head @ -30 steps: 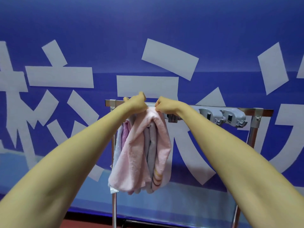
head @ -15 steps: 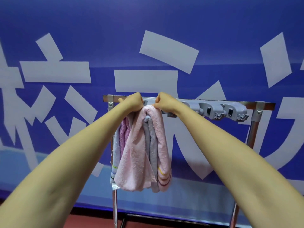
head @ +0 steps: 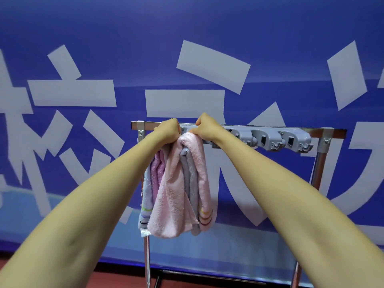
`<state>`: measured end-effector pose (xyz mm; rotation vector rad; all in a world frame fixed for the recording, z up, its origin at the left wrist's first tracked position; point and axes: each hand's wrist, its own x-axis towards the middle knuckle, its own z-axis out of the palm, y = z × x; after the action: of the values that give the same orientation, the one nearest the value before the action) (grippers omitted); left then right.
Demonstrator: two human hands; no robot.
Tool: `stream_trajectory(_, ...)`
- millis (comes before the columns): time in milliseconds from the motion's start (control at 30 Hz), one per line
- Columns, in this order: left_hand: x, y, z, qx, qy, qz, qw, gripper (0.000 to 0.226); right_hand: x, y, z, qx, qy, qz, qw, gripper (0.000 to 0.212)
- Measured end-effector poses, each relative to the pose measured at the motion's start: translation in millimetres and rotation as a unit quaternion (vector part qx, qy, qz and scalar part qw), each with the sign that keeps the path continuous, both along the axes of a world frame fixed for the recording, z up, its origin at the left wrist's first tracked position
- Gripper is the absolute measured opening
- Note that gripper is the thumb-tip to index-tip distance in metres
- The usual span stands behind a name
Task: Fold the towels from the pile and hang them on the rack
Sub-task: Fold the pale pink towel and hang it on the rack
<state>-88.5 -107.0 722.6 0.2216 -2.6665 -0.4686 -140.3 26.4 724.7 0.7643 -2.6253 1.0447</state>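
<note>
Pink terry towel [head: 176, 196], folded, hanging at the left end of a chrome rack rail [head: 149, 125], beside a lilac towel [head: 158, 173]. Left hand [head: 168, 130] and right hand [head: 204, 128] both clenched on its top fold. Advice: seat fold squarely before release.

Metal rack [head: 320, 169] bar carries bunched towels [head: 176, 196] beside a grey clip strip [head: 291, 140]

Pink towel [head: 172, 204], grey towel [head: 190, 179], silver rack [head: 320, 163], blue-and-white wall [head: 187, 21].
</note>
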Motion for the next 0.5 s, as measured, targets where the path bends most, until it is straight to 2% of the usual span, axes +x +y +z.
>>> stream_trajectory(67,1,0,2,-0.001,-0.002,-0.005,1.0,0.012,1,-1,2,-0.026,-0.008,0.001,1.0,0.037)
stream_trajectory(133,3,-1,4,0.015,0.017,-0.006,1.0,0.007,0,-3,5,-0.041,-0.015,0.001,0.999,0.021)
stream_trajectory(233,2,-4,3,0.03,0.029,0.007,0.999,0.01,3,-6,12,-0.041,-0.021,0.015,0.999,0.046)
stream_trajectory(300,1,-4,3,0.016,0.016,0.004,1.0,0.019,6,-8,13,-0.013,-0.018,0.006,1.0,0.042)
stream_trajectory(367,2,-2,3,-0.011,-0.008,-0.004,1.0,0.023,8,-9,10,0.04,-0.001,-0.014,0.999,0.026)
stream_trajectory(433,3,-2,0,-0.027,-0.008,-0.007,1.0,0.023,5,-5,4,0.041,0.016,-0.023,0.999,0.036)
stream_trajectory(500,4,-4,-5,-0.038,0.018,-0.003,0.999,0.017,8,4,2,-0.013,0.05,-0.025,0.998,0.044)
